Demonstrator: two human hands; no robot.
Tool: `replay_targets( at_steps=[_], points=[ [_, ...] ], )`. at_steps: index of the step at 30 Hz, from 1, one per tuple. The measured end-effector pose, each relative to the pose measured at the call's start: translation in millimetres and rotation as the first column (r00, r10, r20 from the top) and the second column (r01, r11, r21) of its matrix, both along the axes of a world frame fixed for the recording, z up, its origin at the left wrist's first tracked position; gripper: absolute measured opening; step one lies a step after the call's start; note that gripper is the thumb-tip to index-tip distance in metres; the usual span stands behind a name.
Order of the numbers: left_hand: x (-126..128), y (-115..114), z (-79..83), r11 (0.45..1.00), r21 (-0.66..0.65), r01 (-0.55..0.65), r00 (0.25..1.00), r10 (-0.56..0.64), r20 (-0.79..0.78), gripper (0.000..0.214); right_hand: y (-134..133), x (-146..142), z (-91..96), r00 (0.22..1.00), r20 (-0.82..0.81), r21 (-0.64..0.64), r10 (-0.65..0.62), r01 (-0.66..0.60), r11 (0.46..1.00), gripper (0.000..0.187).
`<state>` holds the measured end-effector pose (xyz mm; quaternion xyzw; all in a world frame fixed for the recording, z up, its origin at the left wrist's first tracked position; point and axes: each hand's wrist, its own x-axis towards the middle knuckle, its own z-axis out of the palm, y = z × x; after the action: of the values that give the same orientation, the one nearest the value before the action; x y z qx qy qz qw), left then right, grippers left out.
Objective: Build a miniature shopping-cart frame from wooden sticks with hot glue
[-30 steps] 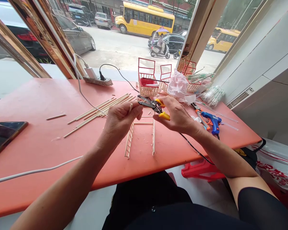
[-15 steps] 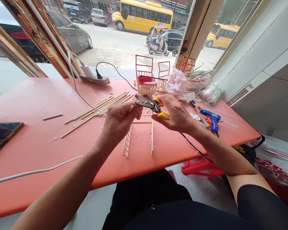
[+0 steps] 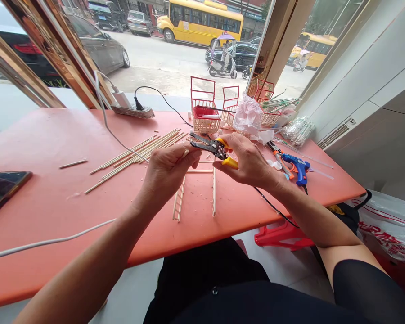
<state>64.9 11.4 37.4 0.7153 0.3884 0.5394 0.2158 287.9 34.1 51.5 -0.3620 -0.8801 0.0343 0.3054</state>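
My right hand (image 3: 248,159) grips the yellow handles of a pair of wire strippers (image 3: 213,146), whose dark jaws are spread and point left. My left hand (image 3: 172,164) pinches a short wooden stick (image 3: 185,153) close to the jaw tips; most of the stick is hidden by the fingers. Beneath my hands a frame of thin sticks lies on the table, with a ladder-like side (image 3: 178,202) on the left and a narrow side (image 3: 213,198) on the right. Long wooden sticks (image 3: 131,157) lie in a loose bundle beyond my left hand.
The pink table (image 3: 54,234) carries a phone (image 3: 5,191), a power strip (image 3: 133,110) and a blue glue gun (image 3: 299,168). Small stick baskets (image 3: 205,119) and a crumpled plastic bag (image 3: 248,114) stand at the back. A white cable (image 3: 50,240) crosses the left side.
My hands and the wire strippers hold almost the same position, with the jaws still spread. Outside the window, another scooter has appeared at the right.
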Motion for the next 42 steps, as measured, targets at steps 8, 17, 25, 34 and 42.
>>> replay_targets(
  at_steps=[8,17,25,34,42],
  points=[
    [1,0,0.7,1.0,0.016,0.025,0.999,-0.025,0.024,0.032,1,0,-2.3,0.998,-0.056,0.002,0.039,-0.039,0.999,0.048],
    [0,0,-1.9,0.999,-0.027,0.018,0.999,-0.017,0.04,0.03,6,2,-3.8,0.997,-0.065,0.002,0.047,-0.047,0.999,0.04],
    [-2,8,-8.4,0.996,-0.067,0.066,0.994,-0.06,0.09,0.026,3,-1,-5.1,0.991,-0.133,-0.189,0.023,-0.048,0.981,0.038],
    [-2,7,-10.3,0.997,-0.016,0.081,0.993,-0.08,0.083,0.027,2,0,-1.9,0.999,-0.022,0.113,-0.028,0.03,0.993,0.045],
    [0,6,-11.0,1.0,0.014,0.013,0.997,-0.014,0.071,0.024,-4,-1,0.8,0.998,0.01,0.097,-0.065,0.064,0.993,0.054]
  ],
)
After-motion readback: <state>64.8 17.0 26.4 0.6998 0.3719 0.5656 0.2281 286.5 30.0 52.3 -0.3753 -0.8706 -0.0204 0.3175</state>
